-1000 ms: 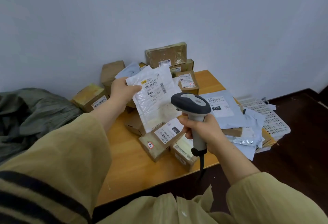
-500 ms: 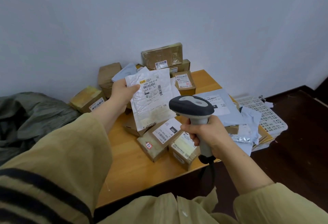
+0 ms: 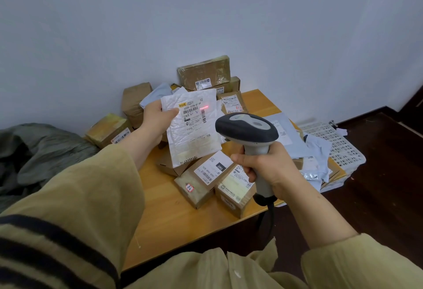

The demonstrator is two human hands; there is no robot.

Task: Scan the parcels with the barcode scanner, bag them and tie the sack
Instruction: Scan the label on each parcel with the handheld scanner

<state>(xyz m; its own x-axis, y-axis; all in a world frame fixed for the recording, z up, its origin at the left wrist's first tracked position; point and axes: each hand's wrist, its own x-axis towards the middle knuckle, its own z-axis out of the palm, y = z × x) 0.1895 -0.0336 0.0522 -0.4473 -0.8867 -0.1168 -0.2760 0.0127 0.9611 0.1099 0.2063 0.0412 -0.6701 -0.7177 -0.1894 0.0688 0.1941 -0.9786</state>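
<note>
My left hand holds a white padded envelope upright by its left edge, thumb across the front, label facing me. A red scan line glows on the label near its top right. My right hand grips the handle of a grey and black barcode scanner, its head aimed at the envelope from the lower right. Below them, several brown cardboard parcels with white labels lie on the wooden table. A grey-green sack lies crumpled at the left.
More brown boxes are stacked against the white wall at the back. Grey plastic mailers and a white perforated plastic crate sit at the table's right end. The scanner's cable hangs over the front edge. Dark floor lies to the right.
The scanner has shifted slightly right and down, and its red scan line now shows on the envelope's label. The envelope stays in my left hand.
</note>
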